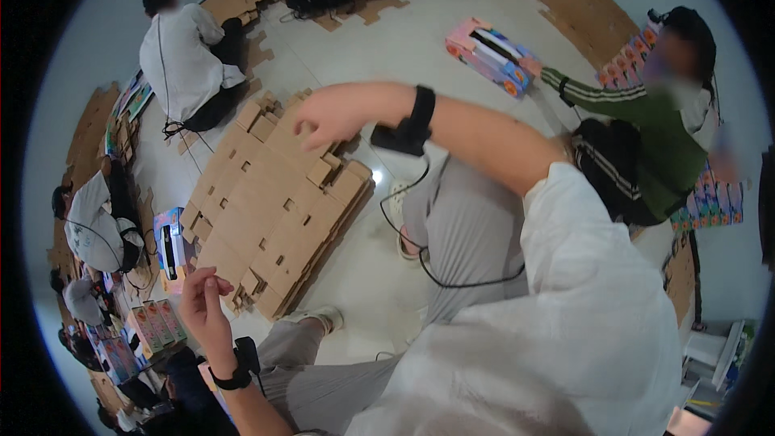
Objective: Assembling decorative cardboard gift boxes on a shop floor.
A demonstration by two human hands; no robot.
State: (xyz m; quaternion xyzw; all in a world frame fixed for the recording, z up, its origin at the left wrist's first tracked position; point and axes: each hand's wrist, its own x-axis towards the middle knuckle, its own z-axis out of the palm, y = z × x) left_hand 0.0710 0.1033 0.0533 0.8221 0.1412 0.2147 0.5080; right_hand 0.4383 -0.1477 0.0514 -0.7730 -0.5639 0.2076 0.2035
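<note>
A stack of flat brown cardboard sheets (250,202), die-cut with slots and tabs, lies on the floor in front of me. Over its far right part hangs my right hand (335,113), its fingers bent downward and apart, with nothing visible in them; whether the fingertips touch the cardboard I cannot tell. My left hand (208,295) is by the near left corner of the stack, loosely curled and holding nothing that shows. Each wrist wears a black strap with a small device; a cable runs from the right one.
To the right, a person in a green sleeve (601,93) touches a colourful carry box (488,56). A blue-and-pink box (169,246) stands left of the stack. Several people sit around the room's edges among cardboard pieces (585,12). My shoes (327,319) flank the stack's near side.
</note>
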